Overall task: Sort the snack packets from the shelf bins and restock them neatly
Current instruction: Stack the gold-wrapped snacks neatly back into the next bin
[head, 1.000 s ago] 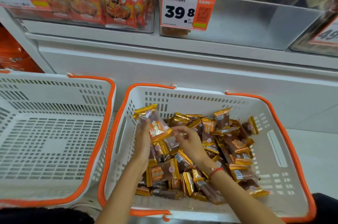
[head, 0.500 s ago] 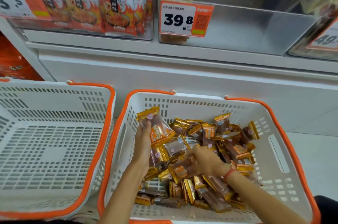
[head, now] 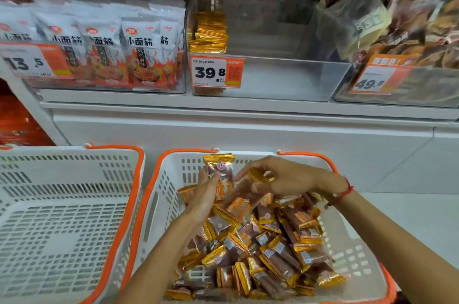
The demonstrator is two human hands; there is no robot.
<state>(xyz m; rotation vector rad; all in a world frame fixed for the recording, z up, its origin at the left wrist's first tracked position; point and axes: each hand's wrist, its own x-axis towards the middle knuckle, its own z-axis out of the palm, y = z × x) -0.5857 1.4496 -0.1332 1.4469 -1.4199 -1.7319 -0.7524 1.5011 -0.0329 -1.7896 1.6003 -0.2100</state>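
A white basket with an orange rim (head: 357,251) holds several gold-and-orange snack packets (head: 268,251) in a loose heap. My left hand (head: 205,192) grips an upright stack of these packets (head: 221,174) over the basket's far left part. My right hand (head: 285,177) pinches one more packet (head: 258,177) right beside that stack. On the shelf above, a clear bin (head: 285,80) with the 39.8 price tag (head: 216,71) has a small pile of the same packets (head: 208,32) at its left end.
An empty white basket (head: 62,224) with an orange rim stands to the left. Bags of spicy snacks (head: 104,55) fill the left shelf bin. A bin of brown packets (head: 409,37) with a 49.8 tag sits at the right.
My right hand picked a packet out of the heap and lifted it up to the stack in my left hand. The view tilted up, showing more shelf.
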